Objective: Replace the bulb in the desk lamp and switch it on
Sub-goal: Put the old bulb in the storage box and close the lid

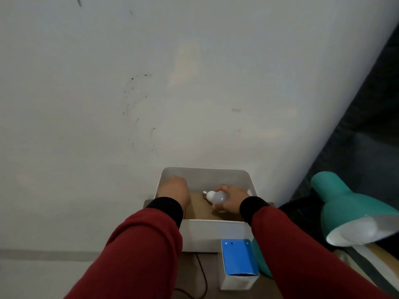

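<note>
A white bulb with a metal screw base lies in my right hand, whose fingers curl round its glass end inside a white bin. My left hand is over the bin's left side with its fingers curled out of sight; whether it holds anything is hidden. The teal desk lamp stands at the right, its shade opening facing down and to the right. Both arms wear red sleeves with black cuffs.
A blue and white bulb box stands in front of the bin. A dark cable runs across the brown desk surface below the bin. A pale wall fills the background; dark fabric lies at the far right.
</note>
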Demonstrator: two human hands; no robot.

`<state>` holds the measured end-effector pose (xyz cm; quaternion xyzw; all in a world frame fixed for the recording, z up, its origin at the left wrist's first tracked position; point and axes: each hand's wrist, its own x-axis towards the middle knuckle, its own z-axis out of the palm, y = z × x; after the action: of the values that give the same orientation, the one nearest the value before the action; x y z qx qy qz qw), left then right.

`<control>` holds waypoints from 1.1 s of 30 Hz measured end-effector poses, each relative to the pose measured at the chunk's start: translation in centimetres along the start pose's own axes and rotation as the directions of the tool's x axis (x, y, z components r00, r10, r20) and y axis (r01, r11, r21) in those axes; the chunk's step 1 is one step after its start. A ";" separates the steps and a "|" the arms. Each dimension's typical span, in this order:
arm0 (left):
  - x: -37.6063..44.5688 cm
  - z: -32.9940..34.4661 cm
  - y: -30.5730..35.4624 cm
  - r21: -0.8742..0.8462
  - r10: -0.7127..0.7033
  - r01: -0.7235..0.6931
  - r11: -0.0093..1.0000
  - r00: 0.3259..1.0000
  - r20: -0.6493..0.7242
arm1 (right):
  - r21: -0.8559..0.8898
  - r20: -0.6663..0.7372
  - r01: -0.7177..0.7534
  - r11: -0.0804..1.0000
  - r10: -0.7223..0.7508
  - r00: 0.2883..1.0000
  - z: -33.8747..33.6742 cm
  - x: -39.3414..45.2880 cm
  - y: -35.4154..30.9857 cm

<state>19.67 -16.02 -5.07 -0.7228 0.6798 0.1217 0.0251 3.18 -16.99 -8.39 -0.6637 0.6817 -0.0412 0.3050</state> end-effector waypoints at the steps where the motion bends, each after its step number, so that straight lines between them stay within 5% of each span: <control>1: 0.1 0.1 0.1 0.008 -0.002 0.002 1.000 1.000 0.005 | -0.015 0.009 0.004 1.000 -0.004 1.000 0.0 0.1 0.0; 14: -3.0 -3.8 0.7 0.023 0.001 0.001 1.000 0.997 -0.074 | -0.531 0.087 -0.008 0.847 0.064 0.994 -5.7 -4.0 -3.3; 33: -20.3 -10.0 0.4 0.060 0.099 -0.086 0.994 0.960 -0.262 | -0.545 -0.142 -0.069 0.836 -0.010 0.990 -9.1 -24.4 -5.3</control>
<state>19.78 1.73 8.97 -0.6990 0.7129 0.0087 -0.0545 1.92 1.86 10.27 -0.7080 0.6947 0.1143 0.0547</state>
